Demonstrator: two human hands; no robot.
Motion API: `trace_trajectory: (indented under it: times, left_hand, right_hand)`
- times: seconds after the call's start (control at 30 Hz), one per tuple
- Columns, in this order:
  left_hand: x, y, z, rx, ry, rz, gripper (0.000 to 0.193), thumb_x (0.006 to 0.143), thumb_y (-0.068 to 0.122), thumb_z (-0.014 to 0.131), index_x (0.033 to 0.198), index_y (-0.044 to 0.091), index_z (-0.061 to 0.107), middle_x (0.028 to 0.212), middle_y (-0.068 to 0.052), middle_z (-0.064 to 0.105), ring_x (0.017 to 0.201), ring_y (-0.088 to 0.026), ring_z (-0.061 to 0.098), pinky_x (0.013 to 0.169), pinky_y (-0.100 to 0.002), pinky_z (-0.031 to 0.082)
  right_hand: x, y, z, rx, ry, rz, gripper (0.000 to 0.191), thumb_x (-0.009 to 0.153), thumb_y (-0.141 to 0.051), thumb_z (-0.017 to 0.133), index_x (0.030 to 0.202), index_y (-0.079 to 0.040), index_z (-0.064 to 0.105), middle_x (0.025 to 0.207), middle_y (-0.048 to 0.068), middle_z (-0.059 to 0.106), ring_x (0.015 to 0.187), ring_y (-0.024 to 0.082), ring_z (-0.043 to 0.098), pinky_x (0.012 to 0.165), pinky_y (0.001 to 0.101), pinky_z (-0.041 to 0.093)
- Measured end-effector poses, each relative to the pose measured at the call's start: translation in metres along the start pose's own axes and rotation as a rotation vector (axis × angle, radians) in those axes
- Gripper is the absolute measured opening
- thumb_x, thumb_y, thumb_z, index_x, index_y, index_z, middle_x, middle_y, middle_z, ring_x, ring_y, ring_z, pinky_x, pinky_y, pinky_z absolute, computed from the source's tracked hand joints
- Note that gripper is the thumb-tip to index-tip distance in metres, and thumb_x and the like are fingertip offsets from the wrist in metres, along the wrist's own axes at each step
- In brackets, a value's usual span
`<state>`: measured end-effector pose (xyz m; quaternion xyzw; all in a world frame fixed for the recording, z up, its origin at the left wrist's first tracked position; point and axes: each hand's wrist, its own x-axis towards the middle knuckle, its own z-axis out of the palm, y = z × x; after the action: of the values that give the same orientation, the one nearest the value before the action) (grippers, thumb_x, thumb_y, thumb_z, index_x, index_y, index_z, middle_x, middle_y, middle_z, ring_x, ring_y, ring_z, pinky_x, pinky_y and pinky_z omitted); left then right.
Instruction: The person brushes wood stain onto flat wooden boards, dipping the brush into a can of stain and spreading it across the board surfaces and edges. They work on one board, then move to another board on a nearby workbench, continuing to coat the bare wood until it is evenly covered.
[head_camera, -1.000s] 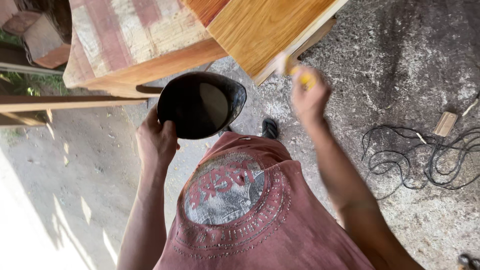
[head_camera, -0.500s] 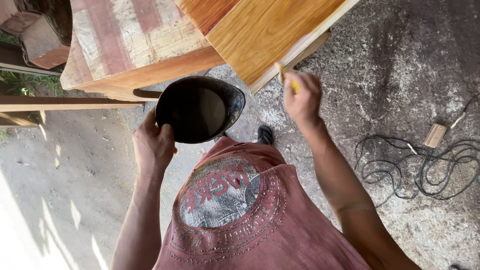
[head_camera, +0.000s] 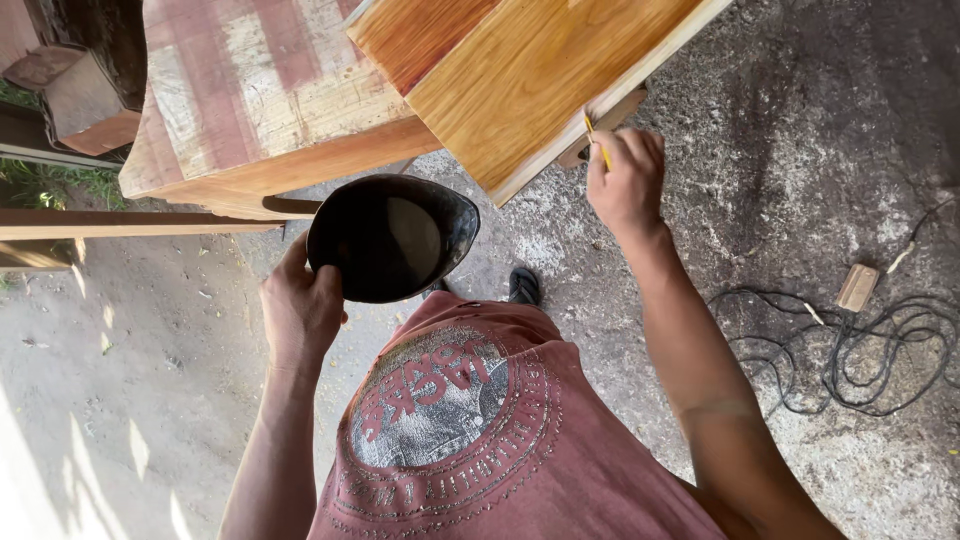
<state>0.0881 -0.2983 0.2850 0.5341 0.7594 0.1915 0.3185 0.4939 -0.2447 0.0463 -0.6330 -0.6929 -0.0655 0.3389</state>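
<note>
Concrete floor (head_camera: 800, 150) below; we are gripping bowl (head_camera: 390, 238) in left hand (head_camera: 300, 310), right hand (head_camera: 628, 180) pinching brush (head_camera: 597, 145) against board (head_camera: 540, 80) edge; strokes best kept light.

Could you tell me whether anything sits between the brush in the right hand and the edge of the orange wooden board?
Nothing visible does. The right hand holds the yellow-handled brush right at the board edge, with no object between them. The left hand keeps the dark bowl lower, off to the side.

I see no packages, labels, signs or screens around me here. The nearest thing to one is the round grey-and-red print (head_camera: 430, 405) on my shirt, just below the black bowl (head_camera: 390, 238).
</note>
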Motion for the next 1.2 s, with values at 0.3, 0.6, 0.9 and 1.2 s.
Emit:
trace_trajectory:
  times: [0.3,0.6,0.9,1.2]
  left_hand:
    - [0.003,0.006,0.003,0.019,-0.004,0.028,0.050,0.087,0.011,0.049,0.133,0.009,0.068,0.057,-0.011,0.066,0.046,-0.016,0.065,0.048,-0.033,0.054]
    - [0.000,0.001,0.000,-0.039,-0.007,0.001,0.048,0.086,0.012,0.048,0.130,0.006,0.069,0.062,-0.011,0.067,0.046,-0.016,0.065,0.047,-0.034,0.054]
    - [-0.002,0.002,-0.006,-0.073,-0.027,-0.038,0.049,0.086,0.012,0.050,0.131,0.007,0.068,0.060,-0.013,0.067,0.046,-0.017,0.066,0.047,-0.034,0.054]
    - [0.006,0.010,-0.006,-0.030,-0.031,-0.067,0.047,0.089,0.016,0.054,0.133,0.009,0.067,0.059,-0.013,0.068,0.046,-0.017,0.066,0.048,-0.034,0.054]
  right_hand:
    - [0.029,0.043,0.010,-0.118,0.196,0.180,0.003,0.102,-0.006,0.068,0.099,-0.008,0.069,0.093,0.007,0.063,0.089,0.022,0.059,0.085,0.0382,0.047]
    - [0.061,0.088,-0.024,0.059,0.246,0.327,0.014,0.100,0.005,0.067,0.109,-0.003,0.075,0.104,0.016,0.068,0.093,0.024,0.066,0.077,0.0367,0.053]
    - [0.050,0.103,-0.014,-0.048,-0.041,-0.002,0.014,0.105,0.004,0.072,0.109,-0.008,0.075,0.102,0.007,0.070,0.098,0.019,0.069,0.097,0.0411,0.054]
    - [0.085,0.108,-0.003,-0.214,0.043,0.119,0.015,0.098,0.004,0.070,0.085,-0.004,0.067,0.090,0.008,0.069,0.090,0.024,0.070,0.083,0.0429,0.057]
